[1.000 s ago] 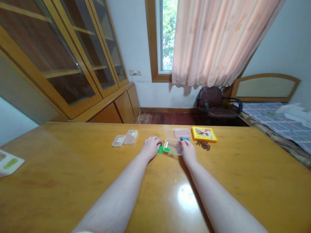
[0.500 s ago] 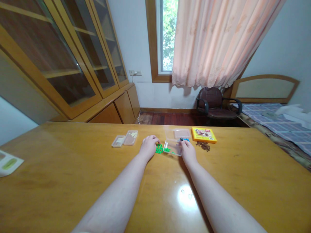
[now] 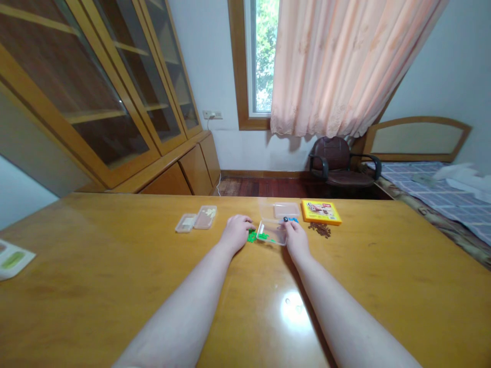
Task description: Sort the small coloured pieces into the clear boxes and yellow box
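Observation:
My right hand (image 3: pixel 297 239) is closed on the right edge of a clear plastic box (image 3: pixel 274 238), tilted with its open lid behind it. Several small green pieces (image 3: pixel 264 236) lie inside the box, by its left wall. Just left of it, my left hand (image 3: pixel 237 231) has its fingers curled down onto a loose pile of green pieces (image 3: pixel 251 237). The fingertips partly hide that pile. Small blue pieces (image 3: pixel 293 220) and a dark round item (image 3: pixel 286 219) are beside my right fingertips.
A yellow box (image 3: pixel 321 212) stands at the back right, with brown pieces (image 3: pixel 320 230) before it. Behind the blue pieces lies a clear case (image 3: pixel 286 209). To the left is another case with pale pieces (image 3: pixel 205 217), next to a smaller case (image 3: pixel 186 223).
My left hand has shifted slightly right over the green pile, covering more of it. The right hand keeps hold of the clear box in nearly the same place.

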Tool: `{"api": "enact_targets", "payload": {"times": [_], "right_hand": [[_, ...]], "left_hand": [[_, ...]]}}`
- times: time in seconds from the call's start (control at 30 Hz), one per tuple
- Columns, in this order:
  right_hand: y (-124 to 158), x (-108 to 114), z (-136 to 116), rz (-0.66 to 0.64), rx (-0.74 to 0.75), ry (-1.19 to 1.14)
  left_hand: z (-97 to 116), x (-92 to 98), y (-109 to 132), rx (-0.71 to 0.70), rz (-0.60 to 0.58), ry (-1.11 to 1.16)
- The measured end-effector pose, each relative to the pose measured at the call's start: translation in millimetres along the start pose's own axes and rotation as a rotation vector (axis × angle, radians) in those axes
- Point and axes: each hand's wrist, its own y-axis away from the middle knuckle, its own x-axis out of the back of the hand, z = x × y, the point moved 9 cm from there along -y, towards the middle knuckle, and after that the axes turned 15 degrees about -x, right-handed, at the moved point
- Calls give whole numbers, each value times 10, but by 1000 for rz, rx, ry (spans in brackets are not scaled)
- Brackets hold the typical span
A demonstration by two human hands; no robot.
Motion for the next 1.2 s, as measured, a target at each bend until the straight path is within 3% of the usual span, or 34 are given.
{"api": "enact_targets", "payload": {"times": [0.17,0.47,0.8,1.0,1.2], "right_hand": [[-24,9,11,8,27,25],[-37,6,40,1,19,-2],[-22,-2,34,-2,-5,-34],[-48,8,35,15,43,2],[-53,7,30,3,48,21]], "left_hand": [[32,-41,5,-39,-31,-36],[-23,40,26,68,23,-17],[-31,28,37,126,-16,-18],[82,44,13,42,-14,34],[-97,-39,50,161,-69,-24]]}}
